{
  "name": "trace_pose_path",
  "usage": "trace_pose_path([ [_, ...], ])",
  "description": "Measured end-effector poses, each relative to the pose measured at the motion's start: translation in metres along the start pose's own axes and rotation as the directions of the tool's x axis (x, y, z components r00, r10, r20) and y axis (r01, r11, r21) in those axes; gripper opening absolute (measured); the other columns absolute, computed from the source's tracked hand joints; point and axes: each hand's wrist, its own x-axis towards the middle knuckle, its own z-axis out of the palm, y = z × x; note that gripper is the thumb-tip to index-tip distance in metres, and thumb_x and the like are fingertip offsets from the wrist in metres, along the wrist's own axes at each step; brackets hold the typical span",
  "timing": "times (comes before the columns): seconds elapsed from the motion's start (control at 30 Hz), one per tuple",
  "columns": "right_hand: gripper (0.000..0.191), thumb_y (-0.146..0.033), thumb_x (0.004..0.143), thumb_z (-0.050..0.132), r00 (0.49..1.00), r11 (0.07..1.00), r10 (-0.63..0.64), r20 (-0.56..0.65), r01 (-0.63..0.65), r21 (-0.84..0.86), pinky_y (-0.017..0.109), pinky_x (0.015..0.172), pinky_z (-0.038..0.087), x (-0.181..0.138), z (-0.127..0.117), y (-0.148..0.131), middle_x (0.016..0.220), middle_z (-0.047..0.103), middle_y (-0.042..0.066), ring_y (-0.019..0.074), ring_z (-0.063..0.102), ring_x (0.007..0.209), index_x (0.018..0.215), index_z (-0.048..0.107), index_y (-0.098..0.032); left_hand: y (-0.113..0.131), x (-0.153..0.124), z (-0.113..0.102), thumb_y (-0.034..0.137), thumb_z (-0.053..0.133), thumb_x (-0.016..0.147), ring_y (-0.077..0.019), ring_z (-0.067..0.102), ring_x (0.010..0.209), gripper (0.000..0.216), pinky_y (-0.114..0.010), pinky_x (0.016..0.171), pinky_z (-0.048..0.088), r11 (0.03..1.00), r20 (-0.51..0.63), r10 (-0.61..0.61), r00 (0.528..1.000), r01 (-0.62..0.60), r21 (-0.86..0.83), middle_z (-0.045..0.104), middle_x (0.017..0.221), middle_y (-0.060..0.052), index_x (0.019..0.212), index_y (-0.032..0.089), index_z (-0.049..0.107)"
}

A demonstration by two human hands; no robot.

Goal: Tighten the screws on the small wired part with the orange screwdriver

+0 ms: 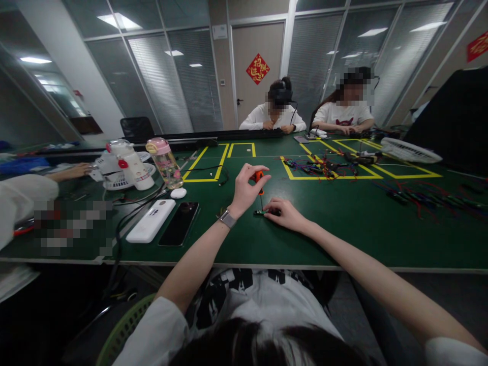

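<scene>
My left hand [246, 189] is closed round the orange handle of a small screwdriver [260, 182], held upright with its tip pointing down at a small dark part [261, 212] on the green table [343, 229]. My right hand [285, 214] lies on the table with its fingers pinched on that part, holding it in place. A watch sits on my left wrist.
A white power bank [151, 220], a black phone [179, 223] and a white mouse [178, 193] lie to the left. Bottles [168, 162] stand behind them. Bundles of coloured wires [324, 166] lie further back. Two people sit at the far side, another person's arm at left.
</scene>
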Motion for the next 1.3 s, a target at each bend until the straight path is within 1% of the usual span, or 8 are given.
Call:
trace_pose_path([
  [0.1, 0.013, -0.023, 0.081, 0.062, 1.0, 1.0, -0.005, 0.003, 0.005, -0.005, 0.025, 0.062, 0.044, 0.0004, -0.0002, -0.0003, 0.079, 0.057, 0.003, 0.0125, 0.054, 0.065, 0.089, 0.07, -0.016, -0.0007, -0.0002, -0.0014, 0.026, 0.057, 0.089, -0.0104, 0.055, 0.077, 0.013, -0.021, 0.069, 0.046, 0.997, 0.024, -0.044, 0.999, 0.046, -0.069, 0.057, 0.086, -0.001, 0.098, 0.02, 0.065],
  [0.2, 0.013, -0.022, 0.081, 0.062, 1.0, 1.0, -0.004, 0.008, 0.004, -0.013, 0.026, 0.062, 0.044, 0.001, -0.0013, -0.0027, 0.079, 0.057, 0.004, 0.0129, 0.054, 0.065, 0.088, 0.07, -0.015, 0.0, -0.0018, -0.0014, 0.028, 0.042, 0.096, -0.0098, 0.06, 0.074, 0.026, -0.021, 0.066, 0.048, 0.976, 0.106, -0.1, 0.989, 0.118, -0.183, 0.06, 0.092, -0.003, 0.113, 0.021, 0.06],
  [0.33, 0.012, -0.021, 0.08, 0.062, 1.0, 1.0, 0.002, 0.004, -0.002, -0.008, 0.026, 0.063, 0.044, 0.0011, -0.0023, -0.0056, 0.08, 0.057, 0.004, 0.0132, 0.055, 0.066, 0.087, 0.069, -0.015, 0.0007, -0.0042, 0.0004, 0.028, 0.033, 0.098, -0.0113, 0.064, 0.083, 0.034, -0.024, 0.073, 0.051, 0.963, 0.181, -0.084, 0.98, 0.126, -0.238, 0.062, 0.111, -0.006, 0.127, 0.024, 0.051],
  [0.5, 0.012, -0.02, 0.079, 0.062, 1.0, 1.0, -0.012, -0.001, 0.012, -0.008, 0.026, 0.065, 0.045, 0.0007, -0.0024, -0.0049, 0.08, 0.058, 0.003, 0.0129, 0.055, 0.066, 0.088, 0.069, -0.015, 0.0022, -0.005, 0.0027, 0.029, 0.04, 0.097, -0.0115, 0.063, 0.085, 0.031, -0.024, 0.076, 0.051, 0.979, 0.156, -0.049, 0.987, 0.078, -0.19, 0.063, 0.106, -0.005, 0.124, 0.023, 0.053],
  [0.6, 0.012, -0.02, 0.079, 0.063, 1.0, 1.0, -0.012, 0.003, 0.012, -0.014, 0.026, 0.064, 0.045, 0.0008, -0.0027, -0.0045, 0.08, 0.058, 0.004, 0.0131, 0.055, 0.067, 0.088, 0.069, -0.015, 0.0034, -0.0054, 0.0031, 0.028, 0.054, 0.091, -0.0111, 0.058, 0.081, 0.023, -0.023, 0.074, 0.05, 0.996, 0.073, -0.005, 0.997, 0.011, -0.086, 0.06, 0.092, -0.002, 0.112, 0.022, 0.061],
  [0.7, 0.012, -0.021, 0.079, 0.063, 1.0, 1.0, -0.005, 0.009, 0.006, -0.014, 0.026, 0.063, 0.045, 0.0009, -0.003, -0.0047, 0.08, 0.058, 0.004, 0.0131, 0.055, 0.066, 0.087, 0.069, -0.016, 0.0041, -0.0062, 0.0031, 0.029, 0.063, 0.085, -0.0112, 0.055, 0.079, 0.019, -0.023, 0.071, 0.049, 1.0, 0.02, 0.012, 1.0, -0.012, 0.0, 0.056, 0.089, -0.001, 0.103, 0.022, 0.064],
  [0.93, 0.012, -0.021, 0.079, 0.063, 1.0, 1.0, -0.019, 0.004, 0.019, -0.013, 0.026, 0.064, 0.046, 0.0012, -0.0029, -0.004, 0.08, 0.058, 0.003, 0.0131, 0.056, 0.066, 0.088, 0.07, -0.017, 0.0066, -0.0075, 0.0025, 0.027, 0.037, 0.098, -0.0125, 0.062, 0.09, 0.03, -0.026, 0.079, 0.052, 0.99, 0.146, -0.031, 0.989, 0.05, -0.128, 0.062, 0.11, -0.005, 0.124, 0.024, 0.052],
  [1.3, 0.012, -0.02, 0.079, 0.063, 1.0, 1.0, -0.008, 0.013, 0.009, -0.013, 0.025, 0.063, 0.045, 0.0015, -0.0035, -0.0064, 0.08, 0.058, 0.004, 0.0126, 0.055, 0.065, 0.088, 0.07, -0.015, 0.0065, -0.0077, 0.0042, 0.027, 0.048, 0.094, -0.0125, 0.062, 0.088, 0.025, -0.025, 0.078, 0.052, 0.994, 0.112, -0.02, 0.994, 0.032, -0.108, 0.063, 0.101, -0.004, 0.117, 0.023, 0.057],
])
